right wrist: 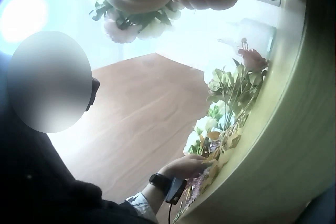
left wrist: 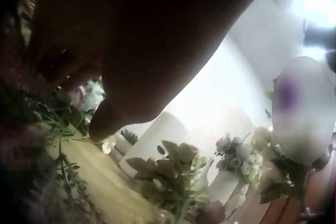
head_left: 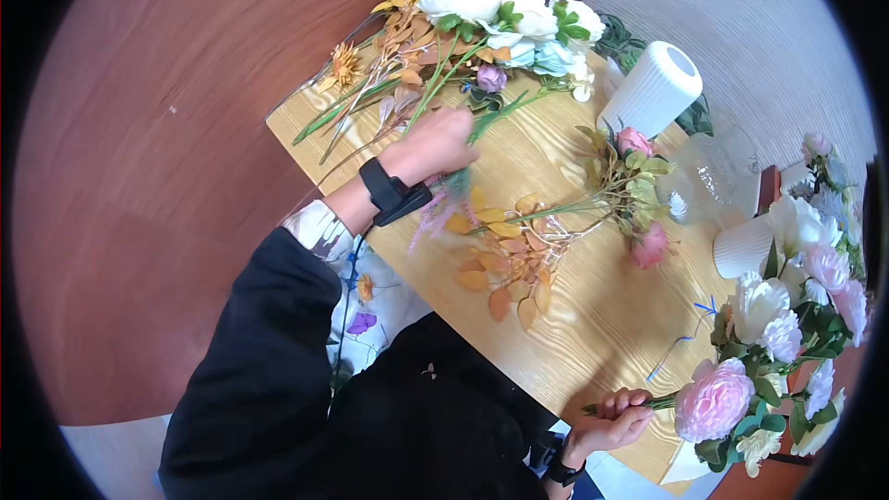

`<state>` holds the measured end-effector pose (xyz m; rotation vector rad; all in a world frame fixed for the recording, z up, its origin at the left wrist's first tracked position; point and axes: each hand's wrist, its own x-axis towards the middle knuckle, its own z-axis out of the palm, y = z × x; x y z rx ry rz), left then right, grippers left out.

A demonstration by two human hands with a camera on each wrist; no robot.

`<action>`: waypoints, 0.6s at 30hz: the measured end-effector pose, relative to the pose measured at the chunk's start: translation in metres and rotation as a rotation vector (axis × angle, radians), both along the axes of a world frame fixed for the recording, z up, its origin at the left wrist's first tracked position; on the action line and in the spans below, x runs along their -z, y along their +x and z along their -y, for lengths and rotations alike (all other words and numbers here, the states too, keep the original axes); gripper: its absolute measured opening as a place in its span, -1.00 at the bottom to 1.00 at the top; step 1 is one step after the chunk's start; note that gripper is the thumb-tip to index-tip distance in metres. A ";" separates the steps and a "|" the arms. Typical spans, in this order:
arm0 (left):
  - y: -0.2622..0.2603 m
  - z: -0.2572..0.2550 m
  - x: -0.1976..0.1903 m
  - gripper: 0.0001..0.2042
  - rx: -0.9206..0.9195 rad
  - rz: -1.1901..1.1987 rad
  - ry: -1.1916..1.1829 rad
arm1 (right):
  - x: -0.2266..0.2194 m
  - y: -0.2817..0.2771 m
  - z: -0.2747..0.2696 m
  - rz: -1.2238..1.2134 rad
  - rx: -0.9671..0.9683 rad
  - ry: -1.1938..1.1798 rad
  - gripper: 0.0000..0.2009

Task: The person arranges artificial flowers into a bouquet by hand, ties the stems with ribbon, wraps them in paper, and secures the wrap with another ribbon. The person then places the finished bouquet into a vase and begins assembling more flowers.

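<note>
My left hand (head_left: 431, 143) is over the wooden table, its fingers curled round a sprig of small pink flowers (head_left: 431, 218) with green foliage, which looks slightly blurred. Green stems of a purple rose (head_left: 491, 79) lie beside the fingers. In the left wrist view the thumb (left wrist: 107, 121) points down over the foliage. At the table's near edge my right hand (head_left: 616, 421) grips the gathered stems of a bouquet (head_left: 713, 398). Pink and white blooms with dark green leaves spread to the right of that hand.
Loose white flowers (head_left: 463, 2) and orange leaf stems pile at the far side. Orange leaf sprigs (head_left: 509, 264) and pink roses (head_left: 651, 245) lie mid-table. A ribbed white vase (head_left: 653, 88), a clear glass vessel (head_left: 708, 176) and a blue twisted tie (head_left: 681, 341) are around them.
</note>
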<state>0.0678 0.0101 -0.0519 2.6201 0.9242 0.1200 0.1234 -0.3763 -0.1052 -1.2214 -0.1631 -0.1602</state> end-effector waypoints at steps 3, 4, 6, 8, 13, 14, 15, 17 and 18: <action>0.008 -0.008 0.019 -0.70 0.144 0.108 0.065 | -0.007 -0.003 -0.003 -0.046 0.073 -0.022 -0.66; 0.008 0.000 0.004 -0.74 0.107 0.079 -0.058 | -0.007 -0.002 -0.002 -0.053 0.084 -0.018 -0.66; 0.004 0.015 -0.020 -0.75 0.033 0.147 -0.160 | -0.005 0.005 0.000 -0.064 0.098 0.003 -0.66; 0.000 0.018 -0.026 -0.81 -0.003 0.332 -0.221 | 0.000 0.005 0.006 -0.049 0.075 0.037 -0.70; 0.003 0.024 -0.058 -0.79 0.035 0.574 -0.425 | 0.005 0.013 0.008 -0.053 0.022 0.078 -0.73; 0.007 0.025 -0.060 -0.77 0.078 0.491 -0.434 | 0.005 0.012 0.008 -0.049 0.008 0.083 -0.72; 0.011 0.026 -0.062 -0.74 0.119 0.407 -0.441 | 0.005 0.012 0.007 -0.045 -0.007 0.089 -0.72; 0.025 0.011 -0.031 -0.73 0.275 0.432 -0.465 | 0.003 0.009 0.005 -0.048 0.025 0.075 -0.70; 0.028 0.008 -0.021 -0.76 0.263 0.510 -0.179 | 0.002 0.009 0.004 -0.048 0.061 0.057 -0.67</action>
